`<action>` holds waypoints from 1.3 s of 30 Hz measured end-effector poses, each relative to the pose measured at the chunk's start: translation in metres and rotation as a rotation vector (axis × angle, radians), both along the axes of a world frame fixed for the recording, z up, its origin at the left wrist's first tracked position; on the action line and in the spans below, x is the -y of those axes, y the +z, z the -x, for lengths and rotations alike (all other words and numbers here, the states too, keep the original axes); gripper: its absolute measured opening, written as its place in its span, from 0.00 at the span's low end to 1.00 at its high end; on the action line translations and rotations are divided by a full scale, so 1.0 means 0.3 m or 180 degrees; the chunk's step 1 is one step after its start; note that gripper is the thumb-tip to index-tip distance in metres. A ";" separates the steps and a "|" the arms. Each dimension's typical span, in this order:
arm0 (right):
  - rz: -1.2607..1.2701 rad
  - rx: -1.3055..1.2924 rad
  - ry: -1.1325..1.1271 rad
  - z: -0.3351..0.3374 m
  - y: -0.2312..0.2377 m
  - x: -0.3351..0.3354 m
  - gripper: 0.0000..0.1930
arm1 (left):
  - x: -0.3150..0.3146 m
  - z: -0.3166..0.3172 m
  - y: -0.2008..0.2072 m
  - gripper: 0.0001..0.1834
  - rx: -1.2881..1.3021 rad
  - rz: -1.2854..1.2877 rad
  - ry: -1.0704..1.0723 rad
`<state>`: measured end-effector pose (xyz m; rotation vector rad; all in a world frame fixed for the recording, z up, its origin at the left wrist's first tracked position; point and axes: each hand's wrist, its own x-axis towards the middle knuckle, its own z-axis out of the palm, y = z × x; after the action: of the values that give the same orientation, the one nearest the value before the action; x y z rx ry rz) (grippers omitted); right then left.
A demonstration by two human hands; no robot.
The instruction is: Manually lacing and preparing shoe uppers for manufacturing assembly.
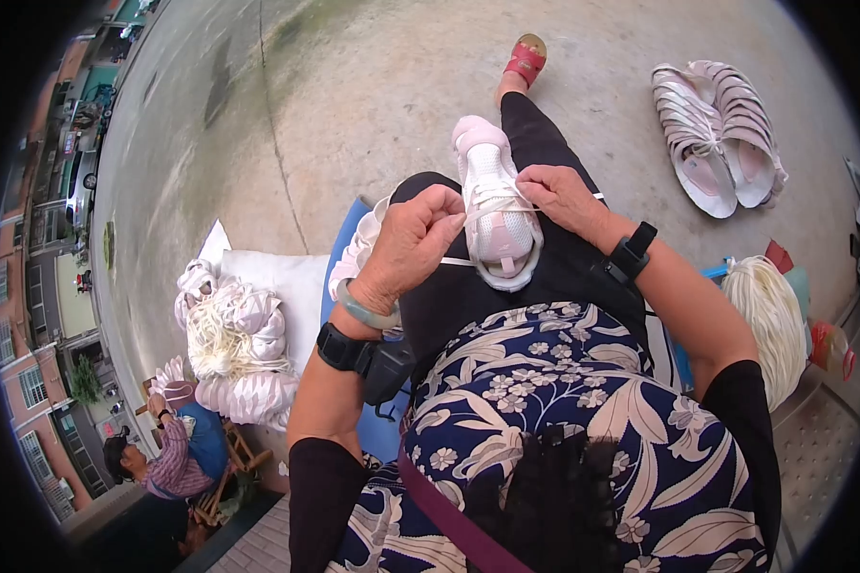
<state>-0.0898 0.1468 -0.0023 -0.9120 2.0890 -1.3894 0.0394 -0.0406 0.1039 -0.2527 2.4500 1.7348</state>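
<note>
A pink and white sneaker (485, 156) rests on my lap, its rounded pink end pointing away from me. A white shoelace (497, 198) crosses over its middle. My left hand (419, 237) is at the shoe's left side, with thumb and fingers pinched on the lace. On the opposite side my right hand (566, 199) pinches the lace too, close against the shoe's edge. A pale bangle and a black strapped device are on my left wrist; another strapped device is on the right.
Bundled pink and white shoe uppers (234, 329) lie at left on a white sheet (275, 277). Two stacked rows of uppers (717, 134) lie on the concrete at far right. A hank of white laces (763, 320) hangs at right. Another person (177, 454) sits at lower left.
</note>
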 end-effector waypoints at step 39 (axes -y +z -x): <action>-0.1189 -0.1803 0.0231 0.138 0.292 -0.706 0.14 | 0.484 -0.508 -0.046 0.07 0.0308 0.3261 0.0429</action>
<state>-0.1314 0.3585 0.0854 -1.3036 2.5688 -0.7052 0.1917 -0.1857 0.0900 -0.5696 3.0415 0.3172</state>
